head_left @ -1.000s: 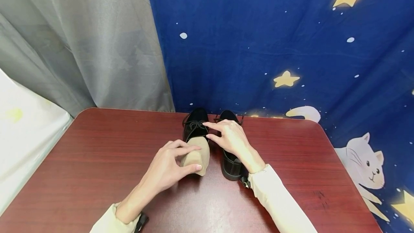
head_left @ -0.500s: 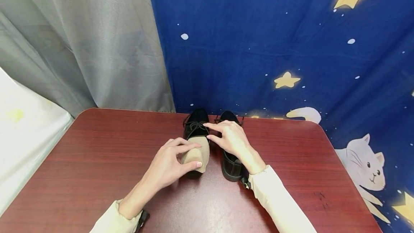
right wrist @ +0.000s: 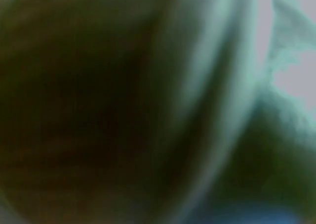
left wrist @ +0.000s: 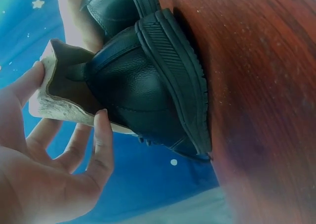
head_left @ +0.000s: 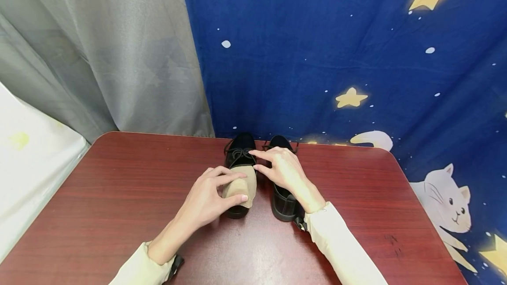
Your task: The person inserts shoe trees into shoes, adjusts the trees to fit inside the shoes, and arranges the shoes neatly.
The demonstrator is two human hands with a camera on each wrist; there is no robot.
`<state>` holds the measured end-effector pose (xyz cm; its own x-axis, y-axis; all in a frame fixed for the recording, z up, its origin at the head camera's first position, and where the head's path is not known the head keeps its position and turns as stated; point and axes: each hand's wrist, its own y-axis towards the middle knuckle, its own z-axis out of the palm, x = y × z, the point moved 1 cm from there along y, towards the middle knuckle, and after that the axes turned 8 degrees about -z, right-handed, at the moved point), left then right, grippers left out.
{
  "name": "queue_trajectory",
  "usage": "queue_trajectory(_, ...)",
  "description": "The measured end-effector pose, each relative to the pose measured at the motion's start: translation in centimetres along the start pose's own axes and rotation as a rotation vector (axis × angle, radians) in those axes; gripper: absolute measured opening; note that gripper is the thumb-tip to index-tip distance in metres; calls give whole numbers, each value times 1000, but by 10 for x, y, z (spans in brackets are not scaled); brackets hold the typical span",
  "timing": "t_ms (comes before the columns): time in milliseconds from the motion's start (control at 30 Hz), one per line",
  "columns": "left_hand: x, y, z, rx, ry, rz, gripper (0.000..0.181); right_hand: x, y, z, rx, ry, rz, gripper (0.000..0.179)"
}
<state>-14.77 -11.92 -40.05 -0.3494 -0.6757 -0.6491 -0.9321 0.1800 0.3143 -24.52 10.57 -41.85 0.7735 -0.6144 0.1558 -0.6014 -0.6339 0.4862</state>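
Note:
Two black lace-up shoes stand side by side in the head view: a left shoe (head_left: 242, 146) and a right shoe (head_left: 283, 206). A beige, hollow moulded shoe insert (head_left: 248, 181) sits in the opening of the left shoe, its rear part sticking out above the heel. My left hand (head_left: 207, 195) holds this insert between thumb and fingers; the left wrist view shows the fingertips on the insert's rim (left wrist: 64, 105). My right hand (head_left: 283, 168) reaches over the right shoe, its extended index finger and thumb touching the left shoe's side near the laces. Its other fingers are hidden.
The shoes stand near the far edge of a reddish-brown table (head_left: 130, 188). Behind it hang a grey curtain (head_left: 138, 56) and a blue star-patterned curtain (head_left: 297, 56). White cloth (head_left: 31, 153) lies at the left. The right wrist view is dark and blurred.
My left hand and the insert have shifted slightly forward, toward the shoe's toe. More of the left shoe's heel shows behind the insert. The right hand stays in place.

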Motion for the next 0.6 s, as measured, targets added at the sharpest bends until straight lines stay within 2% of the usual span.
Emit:
queue_trajectory(233,3,1,1,5,-5,27,45,0,0,0,-5,7,-1,43)
queue_trajectory(600,12,-3,-3,79,-183,130,56,1,1,0,-1,5,9,43)
